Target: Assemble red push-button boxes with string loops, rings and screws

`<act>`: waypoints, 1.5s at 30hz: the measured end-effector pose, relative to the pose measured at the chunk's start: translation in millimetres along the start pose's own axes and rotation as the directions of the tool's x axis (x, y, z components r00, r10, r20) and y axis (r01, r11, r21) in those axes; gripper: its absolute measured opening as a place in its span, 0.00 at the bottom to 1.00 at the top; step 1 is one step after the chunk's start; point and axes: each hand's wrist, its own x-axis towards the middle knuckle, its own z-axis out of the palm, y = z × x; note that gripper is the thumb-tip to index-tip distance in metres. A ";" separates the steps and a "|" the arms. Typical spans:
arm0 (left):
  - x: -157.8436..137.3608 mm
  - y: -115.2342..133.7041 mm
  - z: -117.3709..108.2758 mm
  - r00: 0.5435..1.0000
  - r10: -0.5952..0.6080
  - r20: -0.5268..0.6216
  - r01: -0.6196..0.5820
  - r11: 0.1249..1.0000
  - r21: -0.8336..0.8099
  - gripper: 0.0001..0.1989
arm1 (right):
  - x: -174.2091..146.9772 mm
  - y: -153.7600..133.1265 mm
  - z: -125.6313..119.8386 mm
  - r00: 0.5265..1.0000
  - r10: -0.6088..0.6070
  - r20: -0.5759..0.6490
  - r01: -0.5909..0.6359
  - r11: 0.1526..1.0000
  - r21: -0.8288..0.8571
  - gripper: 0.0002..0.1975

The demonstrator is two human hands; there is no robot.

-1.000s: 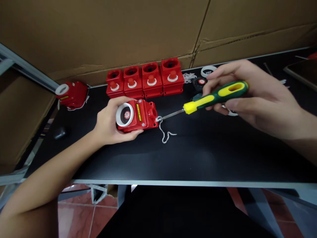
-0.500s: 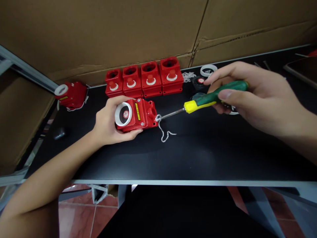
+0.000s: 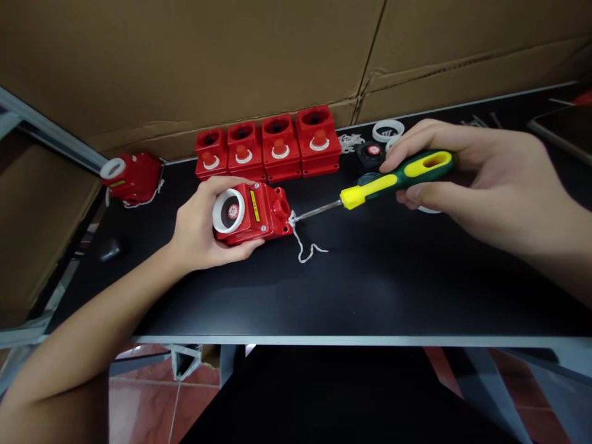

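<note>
My left hand point(image 3: 203, 225) is closed around a red housing point(image 3: 271, 213) with a white ring point(image 3: 228, 211) and a yellow label, lying on the black tabletop. From its right end trails a white cord point(image 3: 304, 250), bunched where it meets the housing. In my right hand point(image 3: 481, 179) is a screwdriver point(image 3: 393, 180) with a green and yellow handle, my fingers wrapped round it. Its shaft points left and its tip meets the bunched cord end at the housing; the exact contact is too small to make out.
Several similar red housings point(image 3: 280, 148) stand in a row against the cardboard point(image 3: 208, 61) at the back. Another red housing point(image 3: 139, 176) with a white ring sits at the far left. White rings point(image 3: 387, 131), cord pieces point(image 3: 350, 143) and a black part point(image 3: 370, 154) lie behind my right hand.
The screwdriver has turned about its shaft, so more of the yellow side of its handle shows. Its tip stays at the cord end. My left hand still holds the housing.
</note>
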 end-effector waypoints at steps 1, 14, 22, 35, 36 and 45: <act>2.4 1.5 -1.4 1.000 0.016 0.009 -0.016 1.000 -0.014 0.39 | -0.1 -0.5 -0.2 1.000 0.000 -0.001 0.000 1.000 -0.004 0.13; 11.6 11.6 -12.6 0.984 0.066 0.165 -0.072 0.997 0.030 0.38 | 3.4 -0.5 10.0 0.996 0.093 -0.002 -0.090 0.974 0.209 0.10; 2.4 50.3 -9.2 0.944 0.328 0.042 -0.330 0.943 0.040 0.24 | -1.1 -6.4 21.2 0.975 0.178 0.135 -0.211 0.932 0.296 0.10; 6.5 46.0 -10.8 0.908 0.417 0.023 -0.417 0.909 0.008 0.04 | 1.8 -13.5 26.0 0.932 0.338 0.130 -0.362 0.853 0.377 0.14; 7.4 46.1 -10.2 0.902 0.431 0.023 -0.432 0.902 0.017 0.02 | 2.0 -13.5 25.6 0.928 0.348 0.131 -0.371 0.842 0.391 0.14; 7.7 49.0 -4.2 0.895 0.447 0.005 -0.446 0.895 -0.021 0.04 | 3.5 9.0 21.3 0.937 0.335 0.099 -0.347 0.925 0.152 0.13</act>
